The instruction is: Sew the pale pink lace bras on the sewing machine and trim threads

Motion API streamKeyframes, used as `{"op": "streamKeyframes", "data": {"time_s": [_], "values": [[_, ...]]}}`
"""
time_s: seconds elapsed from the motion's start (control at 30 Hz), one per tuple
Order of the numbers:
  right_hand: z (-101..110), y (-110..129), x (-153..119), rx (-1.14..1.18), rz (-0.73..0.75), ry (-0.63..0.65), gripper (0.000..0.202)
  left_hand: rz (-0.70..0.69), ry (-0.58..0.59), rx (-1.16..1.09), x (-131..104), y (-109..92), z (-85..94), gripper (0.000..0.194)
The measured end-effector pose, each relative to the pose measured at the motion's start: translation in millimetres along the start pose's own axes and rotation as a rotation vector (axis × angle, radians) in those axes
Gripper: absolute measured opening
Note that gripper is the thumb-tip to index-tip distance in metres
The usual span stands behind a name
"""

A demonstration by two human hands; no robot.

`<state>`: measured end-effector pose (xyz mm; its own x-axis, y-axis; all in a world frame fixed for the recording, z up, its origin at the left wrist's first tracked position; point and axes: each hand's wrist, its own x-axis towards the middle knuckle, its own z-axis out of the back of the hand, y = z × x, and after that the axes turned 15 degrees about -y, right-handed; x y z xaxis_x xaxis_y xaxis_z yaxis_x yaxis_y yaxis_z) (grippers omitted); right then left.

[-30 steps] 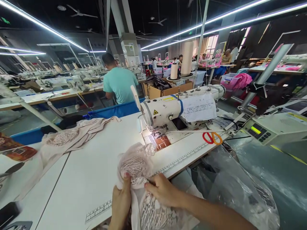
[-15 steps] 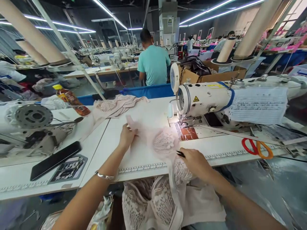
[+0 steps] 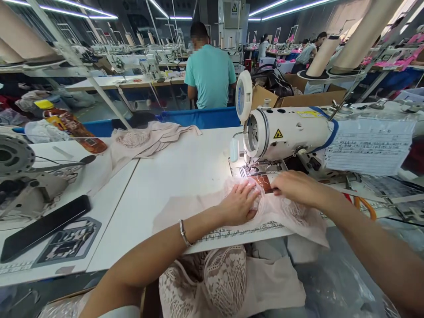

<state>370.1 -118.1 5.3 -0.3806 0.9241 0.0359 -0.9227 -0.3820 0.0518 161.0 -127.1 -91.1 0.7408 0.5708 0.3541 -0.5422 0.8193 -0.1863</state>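
Pale pink, sheer fabric with lace (image 3: 185,210) lies on the smooth white tabletop (image 3: 165,170), its upper edge just in front of the lit needle area of the white sewing machine (image 3: 288,132). I see the left hand (image 3: 239,203) open and flat on it, fingers slightly spread; the right hand (image 3: 296,187) has its fingers curled beside the brown plate (image 3: 264,184), and I cannot tell whether they pinch anything. My main worry is the left fingertips: so near the needle, they could be caught if the machine ran. The cloth looks thin, so uneven pressure might ruck it or fold a layer under itself. Its right end droops over the table edge, and that weight could drag it askew. Red-and-orange-handled scissors (image 3: 367,208) sit near the right forearm, which might knock them.
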Motion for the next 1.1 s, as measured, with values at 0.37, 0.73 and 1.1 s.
{"op": "streamKeyframes", "data": {"time_s": [0.37, 0.73, 1.1], "values": [[-76.3, 6.6, 32.6, 0.222, -0.31, -0.358, 0.018, -0.101, -0.063, -0.091, 7.5, 40.3, 5.2, 0.063], [-79.7, 7.6, 35.1, 0.319, -0.345, -0.37, 0.014, -0.159, -0.017, -0.16, 10.0, 20.1, 6.5, 0.047], [-93.2, 12.6, 24.2, 0.277, -0.284, -0.522, 0.019, 0.024, -0.235, -0.004, 3.0, 15.9, -18.5, 0.048]]}}
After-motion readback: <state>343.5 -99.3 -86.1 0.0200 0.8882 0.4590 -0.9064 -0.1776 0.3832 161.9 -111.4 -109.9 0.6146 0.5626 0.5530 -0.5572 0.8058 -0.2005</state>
